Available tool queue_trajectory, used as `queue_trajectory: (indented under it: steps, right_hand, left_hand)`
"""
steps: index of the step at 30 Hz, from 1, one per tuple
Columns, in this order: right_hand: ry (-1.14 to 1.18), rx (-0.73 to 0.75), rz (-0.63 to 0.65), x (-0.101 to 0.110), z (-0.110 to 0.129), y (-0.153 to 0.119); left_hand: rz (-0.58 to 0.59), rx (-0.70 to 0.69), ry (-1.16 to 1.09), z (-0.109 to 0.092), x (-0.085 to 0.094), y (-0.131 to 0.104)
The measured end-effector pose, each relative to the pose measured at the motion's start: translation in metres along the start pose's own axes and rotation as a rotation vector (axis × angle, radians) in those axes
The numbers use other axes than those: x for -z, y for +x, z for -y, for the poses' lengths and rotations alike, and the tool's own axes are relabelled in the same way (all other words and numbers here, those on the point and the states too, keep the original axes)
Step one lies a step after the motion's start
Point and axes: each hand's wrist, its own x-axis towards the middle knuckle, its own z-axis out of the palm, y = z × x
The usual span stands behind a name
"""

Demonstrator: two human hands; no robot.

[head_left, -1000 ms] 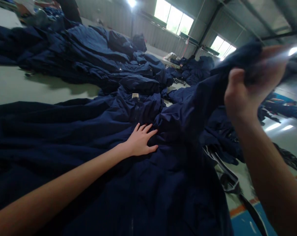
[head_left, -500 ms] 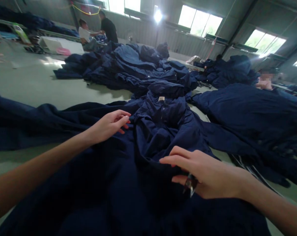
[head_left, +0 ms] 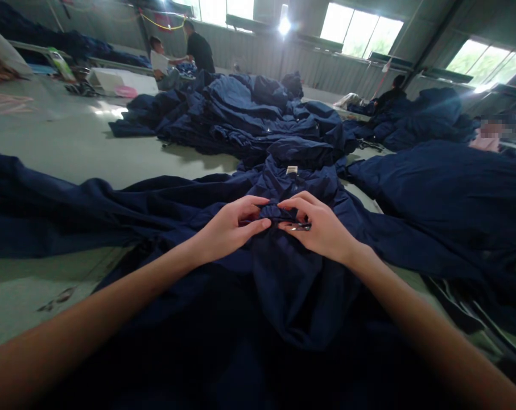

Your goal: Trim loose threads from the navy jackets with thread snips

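Observation:
A dark blue garment (head_left: pixel 300 296) lies spread on the pale table, its collar with a white label (head_left: pixel 292 169) pointing away from me. Near its middle, below the collar, my left hand (head_left: pixel 244 222) pinches a gathered fold of the cloth between thumb and fingers. Just to the right, my right hand (head_left: pixel 315 222) grips the same fold with its fingertips. A small metal tool (head_left: pixel 298 226), perhaps thread snippers, is tucked in my right hand. The fingertips of both hands are close together. Below them hangs a loose loop of cloth.
Behind the garment rises a heap of blue garments (head_left: pixel 240 108); another pile (head_left: pixel 449 182) lies at the right. The pale tabletop (head_left: pixel 70 136) shows at the left, with a white box (head_left: pixel 121 81) farther back. Two people (head_left: pixel 200 50) are at the back left, others at the right.
Both hands have come together at the garment's middle and now pinch a fold of it. My right hand moved up and left, my left hand to the right. The view has shifted slightly.

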Motion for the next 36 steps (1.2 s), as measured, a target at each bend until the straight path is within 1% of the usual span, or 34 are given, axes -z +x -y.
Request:
queue_trajectory:
  steps: [2, 5, 7, 9, 12, 16, 18, 20, 23, 25, 28, 29, 31, 34, 36]
  right_hand:
    - [0.069, 0.022, -0.025, -0.004, -0.003, -0.006]
    - [0.146, 0.073, -0.03, -0.002, 0.0, -0.016]
    - [0.188, 0.097, -0.012, 0.002, 0.003, -0.022]
    - [0.219, 0.101, 0.017, 0.005, 0.006, -0.028]
    - [0.237, 0.114, 0.063, 0.004, 0.005, -0.037]
    - [0.25, 0.101, 0.11, -0.01, -0.005, -0.046]
    - [0.29, 0.058, 0.111, -0.017, -0.01, -0.049]
    - [0.33, 0.017, 0.15, -0.022, -0.014, -0.052]
    - [0.388, 0.029, 0.201, -0.023, -0.013, -0.053]
    - [0.445, 0.055, 0.167, -0.021, -0.008, -0.053]
    - [0.519, 0.042, 0.065, -0.015, 0.005, -0.054]
    - [0.527, 0.039, 0.034, -0.013, 0.01, -0.054]
    - [0.509, 0.047, -0.012, -0.011, 0.018, -0.056]
    - [0.458, 0.049, -0.051, -0.008, 0.022, -0.057]
    - [0.494, 0.001, -0.081, -0.008, 0.018, -0.057]
  left_hand:
    - [0.008, -0.007, -0.061, -0.004, 0.002, -0.01]
    - [-0.049, -0.06, -0.14, -0.005, 0.0, -0.023]
    - [-0.083, -0.138, -0.182, -0.002, -0.004, -0.03]
    - [-0.089, -0.213, -0.207, 0.003, -0.011, -0.035]
    - [-0.101, -0.255, -0.225, 0.011, -0.022, -0.042]
    - [-0.149, -0.278, -0.155, 0.019, -0.032, -0.046]
    - [-0.151, -0.307, -0.088, 0.02, -0.033, -0.047]
    - [-0.151, -0.325, -0.025, 0.02, -0.033, -0.047]
    - [-0.174, -0.348, 0.019, 0.02, -0.032, -0.046]
    - [-0.192, -0.362, 0.026, 0.022, -0.032, -0.046]
    - [-0.206, -0.322, 0.095, 0.026, -0.032, -0.045]
    - [-0.203, -0.308, 0.125, 0.027, -0.032, -0.046]
    - [-0.179, -0.322, 0.143, 0.027, -0.031, -0.048]
    - [-0.094, -0.339, 0.03, 0.025, -0.03, -0.053]
    - [-0.033, -0.286, -0.075, 0.023, -0.029, -0.056]
